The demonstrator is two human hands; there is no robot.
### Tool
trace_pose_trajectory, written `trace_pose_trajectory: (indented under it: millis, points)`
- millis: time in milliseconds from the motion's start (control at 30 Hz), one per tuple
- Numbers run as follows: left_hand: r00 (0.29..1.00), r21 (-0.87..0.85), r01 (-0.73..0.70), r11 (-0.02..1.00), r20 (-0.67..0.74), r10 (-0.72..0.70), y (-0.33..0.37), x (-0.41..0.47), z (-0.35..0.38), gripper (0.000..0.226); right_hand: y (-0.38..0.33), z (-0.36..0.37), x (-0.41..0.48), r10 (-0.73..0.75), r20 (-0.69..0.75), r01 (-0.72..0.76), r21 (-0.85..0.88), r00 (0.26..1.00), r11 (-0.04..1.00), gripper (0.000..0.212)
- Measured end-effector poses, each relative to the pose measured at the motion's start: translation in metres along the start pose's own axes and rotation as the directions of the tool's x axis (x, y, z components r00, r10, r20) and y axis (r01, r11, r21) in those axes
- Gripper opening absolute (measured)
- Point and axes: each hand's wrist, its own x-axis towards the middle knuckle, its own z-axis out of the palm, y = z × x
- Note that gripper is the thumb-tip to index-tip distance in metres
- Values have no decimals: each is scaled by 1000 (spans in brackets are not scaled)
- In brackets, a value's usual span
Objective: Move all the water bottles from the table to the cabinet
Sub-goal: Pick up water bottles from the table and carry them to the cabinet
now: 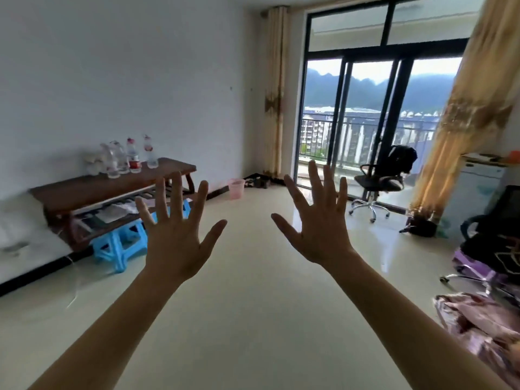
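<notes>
noted left hand [176, 243] raised at centre frame, fingers spread wide, released, gripping nothing. noted right hand [320, 229] beside it, likewise splayed and empty, apart from the left. found bottles [132, 157] standing clustered at middle left of frame, on the table [84, 190], at its wall side, well apart from both hands. logged blue stools [121, 243] below the table, pink bin [236, 188] on the floor past it, chair [377, 181] at right centre by the glass door [365, 114].

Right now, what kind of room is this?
Probably a living room in a flat: a low wooden table with water bottles, a swivel chair, and glass balcony doors with curtains.
</notes>
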Motion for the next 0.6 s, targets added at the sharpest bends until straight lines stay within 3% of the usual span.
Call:
trace_pose_trajectory:
  millis: [233,467,600]
  points:
    - [991,219,119,968,36,-129,-136,62,100,78,-62,195,116,-109,8,107,154,994,982,79]
    - [970,311,229,922,10,-244,-253,184,182,73,-96,351,273,-154,3,145,313,988,939,81]
    - [955,339,281,898,-2,-298,-310,201,219,72,-136,423,327,-192,16,170,399,981,901,80]
